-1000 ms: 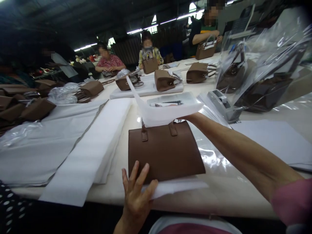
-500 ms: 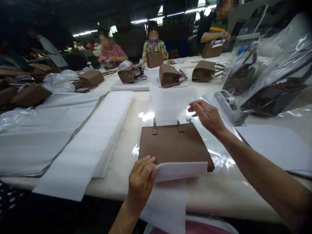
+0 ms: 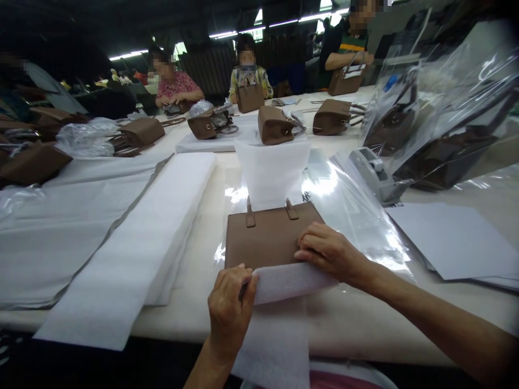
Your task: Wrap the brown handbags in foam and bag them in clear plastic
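A brown leather handbag (image 3: 263,235) lies flat on the table before me, its two strap tabs pointing away. A long strip of white foam sheet (image 3: 279,281) runs under it, folds up over its near edge and stands up behind the tabs. My left hand (image 3: 229,308) is closed, pinching the folded near edge of the sheet at the bag's bottom left corner. My right hand (image 3: 328,251) rests on the bag's lower right part, fingers curled and pressing the top of the fold down.
Stacked white foam sheets (image 3: 121,243) lie to the left, clear plastic bags (image 3: 357,210) and a tape dispenser (image 3: 375,173) to the right, white paper (image 3: 454,243) further right. More brown bags (image 3: 273,124) and several seated people are across the table. Bagged handbags (image 3: 438,146) stand at right.
My right hand came back from the raised far end of the sheet and settled on the bag. My left hand closed on the near end and folded it up over the bag's edge.
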Tool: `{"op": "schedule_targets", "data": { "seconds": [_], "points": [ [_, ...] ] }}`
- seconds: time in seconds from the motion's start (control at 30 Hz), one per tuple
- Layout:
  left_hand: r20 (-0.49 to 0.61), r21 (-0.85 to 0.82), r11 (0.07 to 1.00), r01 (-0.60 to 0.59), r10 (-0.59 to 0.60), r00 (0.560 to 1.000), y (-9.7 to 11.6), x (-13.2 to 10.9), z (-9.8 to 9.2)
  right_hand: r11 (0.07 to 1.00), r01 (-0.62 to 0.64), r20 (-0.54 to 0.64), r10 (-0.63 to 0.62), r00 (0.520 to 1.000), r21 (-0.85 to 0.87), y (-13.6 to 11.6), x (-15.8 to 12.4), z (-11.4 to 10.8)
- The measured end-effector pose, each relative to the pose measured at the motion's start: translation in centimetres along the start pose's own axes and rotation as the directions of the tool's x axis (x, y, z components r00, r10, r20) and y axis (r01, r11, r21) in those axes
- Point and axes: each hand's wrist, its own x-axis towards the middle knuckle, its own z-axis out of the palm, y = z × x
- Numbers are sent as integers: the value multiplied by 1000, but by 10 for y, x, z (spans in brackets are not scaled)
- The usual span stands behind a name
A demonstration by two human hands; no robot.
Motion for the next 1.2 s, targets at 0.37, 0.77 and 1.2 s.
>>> {"op": "schedule_targets", "data": {
  "seconds": [0.37,0.77,1.2],
  "points": [
    [41,67,997,41,-43,998,3,4,0,984,52,151,-78,985,168,6,-18,-11],
    [372,-72,910,-408,404,836,16,44,20,980,123,-126,-144,982,-158,-17,-20,-7],
    [269,292,869,-399,326,906,18,197,26,906,309,-140,-360,923,-290,-16,-29,20]
  ]
}}
